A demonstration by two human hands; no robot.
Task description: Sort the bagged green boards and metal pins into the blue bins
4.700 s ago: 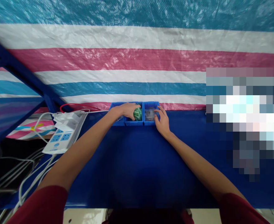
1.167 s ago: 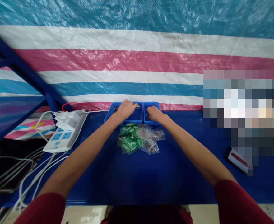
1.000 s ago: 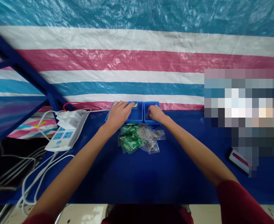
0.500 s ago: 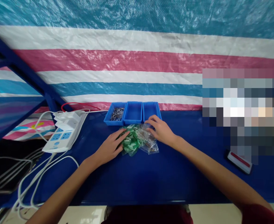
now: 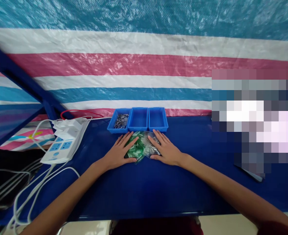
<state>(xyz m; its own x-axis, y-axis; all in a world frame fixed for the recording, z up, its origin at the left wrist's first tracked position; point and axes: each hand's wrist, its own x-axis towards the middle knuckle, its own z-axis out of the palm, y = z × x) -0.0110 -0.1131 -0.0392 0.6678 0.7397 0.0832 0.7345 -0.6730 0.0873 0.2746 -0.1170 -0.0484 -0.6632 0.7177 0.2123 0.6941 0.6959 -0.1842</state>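
My left hand [image 5: 119, 151] lies with fingers spread against the left side of a green plastic bag [image 5: 137, 148] holding small pale pieces. On the other side, my right hand [image 5: 167, 150] rests with fingers apart over the edge of a clear plastic bag [image 5: 150, 146], whose contents look like small metal parts. The two bags touch each other on the blue tabletop. Just behind them stand three blue bins in a row: the left bin [image 5: 111, 125] holds several metal screws or pins [image 5: 121, 121], while the middle bin [image 5: 138, 119] and right bin [image 5: 158, 119] show bare floors.
At the left sits a white power strip [image 5: 60, 148] with a plugged-in white adapter [image 5: 69, 129] and loose white cables [image 5: 33, 182]. A blue metal frame [image 5: 23, 75] rises there. A striped tarp [image 5: 134, 65] hangs behind. A dark-edged flat object [image 5: 254, 174] lies right, partly blurred out.
My right hand has come down from the top of the clear bag to its right side, fingers now spread. My left hand has opened wider along the green bag.
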